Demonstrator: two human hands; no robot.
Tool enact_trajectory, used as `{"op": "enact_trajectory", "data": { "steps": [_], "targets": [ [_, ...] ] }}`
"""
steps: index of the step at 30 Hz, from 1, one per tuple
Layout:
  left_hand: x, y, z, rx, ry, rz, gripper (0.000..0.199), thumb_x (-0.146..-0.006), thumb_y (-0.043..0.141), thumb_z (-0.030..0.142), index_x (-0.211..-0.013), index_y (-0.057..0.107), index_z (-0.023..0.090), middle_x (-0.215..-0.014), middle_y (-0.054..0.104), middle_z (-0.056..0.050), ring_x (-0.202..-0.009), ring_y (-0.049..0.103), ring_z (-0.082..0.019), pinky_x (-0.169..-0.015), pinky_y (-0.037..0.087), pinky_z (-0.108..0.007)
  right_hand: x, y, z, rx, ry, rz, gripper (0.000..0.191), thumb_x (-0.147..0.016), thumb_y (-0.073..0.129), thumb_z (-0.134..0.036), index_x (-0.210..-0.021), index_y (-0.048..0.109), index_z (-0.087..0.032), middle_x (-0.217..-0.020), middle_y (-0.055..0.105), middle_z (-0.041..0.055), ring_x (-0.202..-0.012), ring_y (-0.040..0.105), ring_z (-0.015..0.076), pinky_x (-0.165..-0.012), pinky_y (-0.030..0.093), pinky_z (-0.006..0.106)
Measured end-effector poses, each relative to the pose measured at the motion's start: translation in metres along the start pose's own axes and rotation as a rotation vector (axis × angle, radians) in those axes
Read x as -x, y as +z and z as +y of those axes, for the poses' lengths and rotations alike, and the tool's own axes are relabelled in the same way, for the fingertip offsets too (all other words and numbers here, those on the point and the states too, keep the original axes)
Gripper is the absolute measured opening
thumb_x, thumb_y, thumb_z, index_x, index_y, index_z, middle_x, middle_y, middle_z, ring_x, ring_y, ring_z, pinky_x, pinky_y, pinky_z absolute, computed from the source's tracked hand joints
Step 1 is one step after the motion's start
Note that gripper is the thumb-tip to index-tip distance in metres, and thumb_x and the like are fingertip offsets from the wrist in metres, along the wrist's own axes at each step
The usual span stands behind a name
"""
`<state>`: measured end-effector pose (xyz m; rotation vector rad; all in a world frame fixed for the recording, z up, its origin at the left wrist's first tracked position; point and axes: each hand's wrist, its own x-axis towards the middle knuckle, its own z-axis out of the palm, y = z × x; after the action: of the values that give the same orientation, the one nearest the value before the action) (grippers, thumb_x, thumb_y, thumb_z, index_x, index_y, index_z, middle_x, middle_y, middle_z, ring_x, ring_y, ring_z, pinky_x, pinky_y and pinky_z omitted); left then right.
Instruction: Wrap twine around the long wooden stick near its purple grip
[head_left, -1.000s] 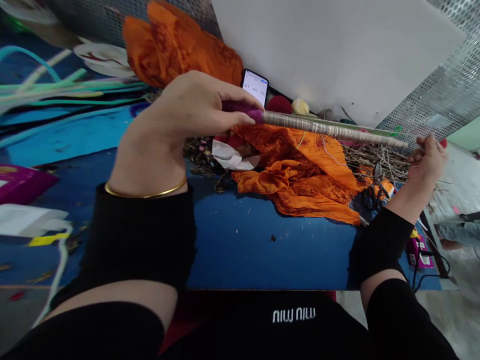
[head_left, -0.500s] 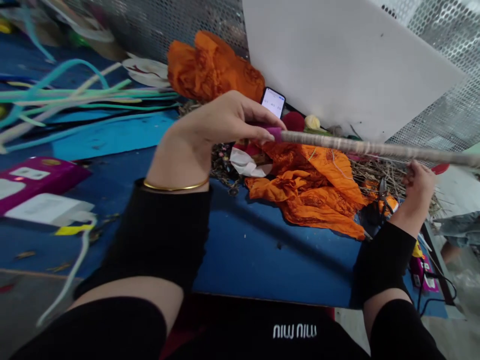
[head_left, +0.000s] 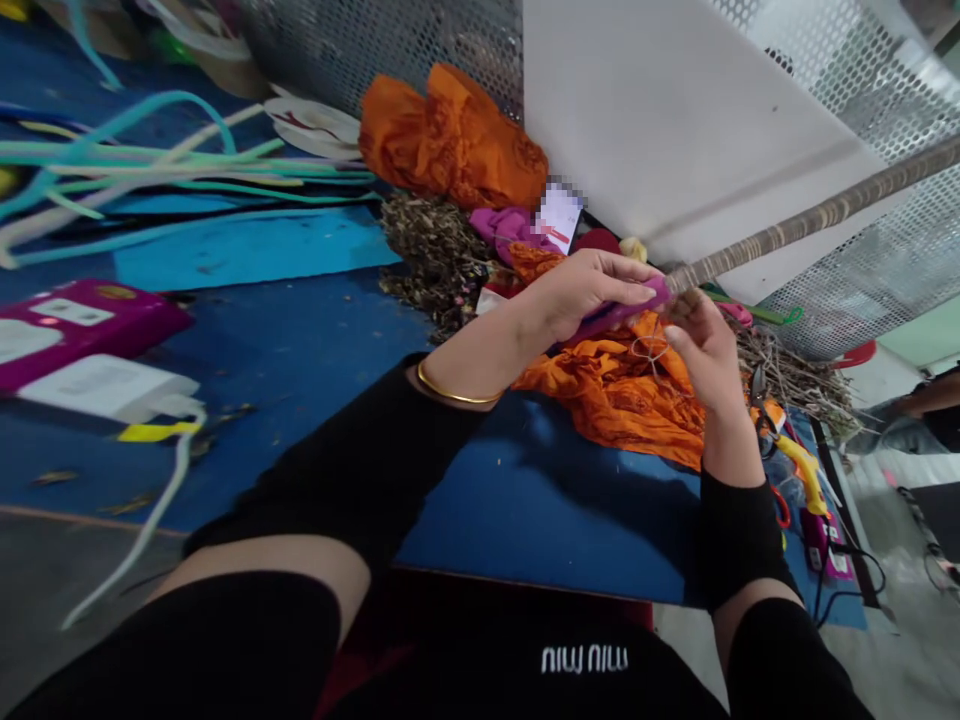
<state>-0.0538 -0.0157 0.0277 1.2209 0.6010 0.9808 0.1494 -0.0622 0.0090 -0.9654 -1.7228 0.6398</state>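
A long pole wrapped in grey-brown banded material (head_left: 810,222) slants up to the right, with purple cloth (head_left: 658,290) round its near end. My left hand (head_left: 592,290) is closed on that purple-wrapped end. Close beside it, my right hand (head_left: 705,345) has bent fingers at the junction of purple and brown; a thin loop of string hangs by them, and what they pinch is too small to make out. Crumpled orange cloth (head_left: 622,400) lies on the blue table (head_left: 480,500) below both hands.
Behind are a bundled orange cloth (head_left: 450,140), dried plant matter (head_left: 424,250) and a lit phone (head_left: 559,215). Coloured strips (head_left: 187,165) and a magenta box (head_left: 90,325) lie left. Twigs (head_left: 810,380), pliers (head_left: 759,390) and a yellow-handled tool (head_left: 806,470) are right.
The pole's far end has swung upward. My left hand has moved right and slightly down with the purple-wrapped end, and my right hand has come left to meet it.
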Motion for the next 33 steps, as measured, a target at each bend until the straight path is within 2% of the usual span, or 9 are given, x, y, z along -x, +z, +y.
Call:
{"op": "enact_trajectory", "data": {
  "steps": [2, 4, 7, 10, 12, 14, 18, 28, 33],
  "targets": [
    [-0.001, 0.001, 0.001, 0.043, -0.014, 0.001, 0.018, -0.079, 0.076, 0.009, -0.095, 0.083, 0.013, -0.079, 0.076, -0.004, -0.057, 0.062, -0.009, -0.065, 0.054, -0.024, 0.003, 0.006, -0.004, 0.06, 0.043, 0.031, 0.041, -0.088, 0.073, -0.063, -0.093, 0.069, -0.022, -0.084, 0.071, 0.0008, -0.077, 0.069, 0.0153, -0.078, 0.059, 0.031],
    [-0.002, 0.002, 0.002, 0.076, -0.032, 0.015, 0.018, -0.08, 0.075, 0.008, -0.096, 0.082, 0.013, -0.078, 0.075, -0.003, -0.055, 0.06, -0.008, -0.064, 0.054, -0.024, 0.007, 0.006, -0.012, 0.194, -0.011, 0.146, 0.041, -0.096, 0.065, -0.057, -0.076, 0.065, -0.021, -0.069, 0.062, -0.0017, -0.065, 0.059, 0.0123, -0.071, 0.055, 0.03],
    [-0.004, 0.005, 0.001, 0.112, -0.06, 0.013, 0.018, -0.081, 0.075, 0.007, -0.097, 0.082, 0.012, -0.075, 0.074, -0.002, -0.053, 0.059, -0.007, -0.062, 0.051, -0.023, 0.009, 0.01, -0.021, 0.252, -0.247, 0.327, 0.038, -0.097, 0.065, -0.05, -0.073, 0.066, -0.021, -0.083, 0.065, 0.0017, -0.09, 0.067, 0.0172, -0.092, 0.057, 0.037],
    [-0.006, 0.009, -0.005, 0.145, -0.083, -0.01, 0.012, -0.082, 0.074, 0.005, -0.091, 0.079, 0.011, -0.069, 0.07, -0.001, -0.053, 0.057, -0.007, -0.058, 0.046, -0.021, 0.009, 0.022, -0.02, -0.052, -0.354, 0.332, 0.036, -0.097, 0.066, -0.051, -0.073, 0.064, -0.023, -0.09, 0.066, 0.002, -0.104, 0.071, 0.0206, -0.106, 0.055, 0.045],
    [-0.007, 0.011, -0.01, 0.159, -0.093, -0.04, 0.01, -0.083, 0.072, 0.002, -0.085, 0.077, 0.01, -0.068, 0.069, -0.001, -0.053, 0.057, -0.006, -0.057, 0.044, -0.019, 0.007, 0.028, -0.017, -0.28, -0.271, 0.304, 0.04, -0.096, 0.066, -0.054, -0.072, 0.059, -0.023, -0.074, 0.06, -0.0017, -0.08, 0.069, 0.0157, -0.096, 0.059, 0.041],
    [-0.008, 0.011, -0.013, 0.135, -0.12, -0.088, 0.011, -0.082, 0.072, 0.001, -0.083, 0.076, 0.011, -0.068, 0.068, -0.001, -0.052, 0.056, -0.005, -0.055, 0.043, -0.018, 0.006, 0.03, -0.016, -0.408, -0.133, 0.324, 0.044, -0.094, 0.068, -0.056, -0.068, 0.053, -0.023, -0.059, 0.043, -0.0069, -0.054, 0.051, 0.0093, -0.076, 0.059, 0.033],
    [-0.01, 0.009, -0.016, 0.06, -0.148, -0.092, 0.02, -0.074, 0.078, 0.002, -0.092, 0.078, 0.011, -0.067, 0.067, 0.001, -0.049, 0.053, -0.005, -0.051, 0.04, -0.018, 0.002, 0.025, -0.014, -0.452, 0.052, 0.422, 0.048, -0.09, 0.072, -0.057, -0.066, 0.048, -0.023, -0.055, 0.022, -0.0111, -0.044, 0.022, 0.0053, -0.053, 0.044, 0.023],
    [-0.009, 0.016, -0.028, 0.057, -0.068, 0.042, 0.042, -0.07, 0.077, 0.005, -0.111, 0.07, 0.012, -0.066, 0.068, 0.002, -0.048, 0.052, -0.008, -0.049, 0.035, -0.022, 0.013, 0.037, -0.017, -0.195, -0.053, 0.459, 0.051, -0.093, 0.068, -0.059, -0.068, 0.045, -0.022, -0.06, 0.035, -0.007, -0.05, 0.029, 0.0061, -0.048, 0.029, 0.024],
    [-0.011, 0.019, -0.034, 0.024, -0.075, 0.017, 0.042, -0.07, 0.077, 0.004, -0.11, 0.065, 0.01, -0.062, 0.066, 0.003, -0.045, 0.05, -0.008, -0.048, 0.035, -0.021, 0.024, 0.042, -0.025, -0.05, -0.077, 0.414, 0.045, -0.099, 0.063, -0.054, -0.07, 0.054, -0.021, -0.064, 0.048, -0.0046, -0.054, 0.038, 0.0069, -0.054, 0.037, 0.025]
  ]
}}
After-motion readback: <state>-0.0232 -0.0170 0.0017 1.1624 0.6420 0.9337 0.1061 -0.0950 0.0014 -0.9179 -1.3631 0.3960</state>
